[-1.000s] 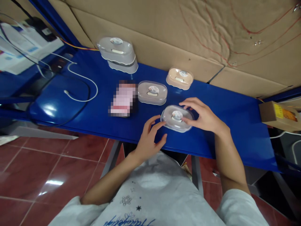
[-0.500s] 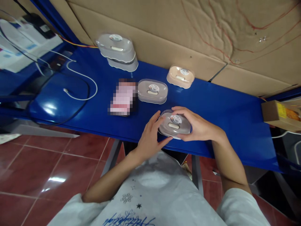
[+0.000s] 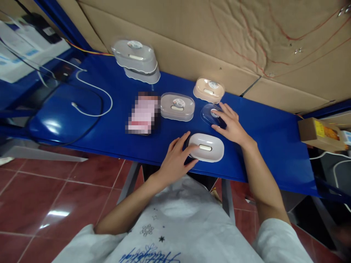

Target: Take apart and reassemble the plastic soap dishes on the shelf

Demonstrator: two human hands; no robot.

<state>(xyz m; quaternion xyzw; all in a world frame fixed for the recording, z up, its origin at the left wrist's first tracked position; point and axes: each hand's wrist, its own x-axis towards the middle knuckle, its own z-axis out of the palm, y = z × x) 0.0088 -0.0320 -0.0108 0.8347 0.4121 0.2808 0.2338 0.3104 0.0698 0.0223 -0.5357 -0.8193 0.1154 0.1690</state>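
A pale oval plastic box (image 3: 215,154) with a cream oblong piece in its top sits uncovered near the table's front edge. My left hand (image 3: 177,155) is wrapped about its left end, one finger on the top and the thumb along the front side. Behind the box, a clear oval plastic cover (image 3: 207,117) with a round label is in my right hand (image 3: 230,124), whose thumb and fingers span its right end. Whether the cover rests on the table I cannot tell.
Nearby on the blue table (image 3: 263,146) are a covered grey box (image 3: 171,106), a covered peach box (image 3: 203,91), stacked grey boxes (image 3: 131,58) and a pixelated phone (image 3: 142,113). A white cable (image 3: 109,95) lies left. A cardboard box (image 3: 309,133) stands at right.
The clear cover has come off the oval box and moved back and right with my right hand. My left hand has stayed at the box's left end.
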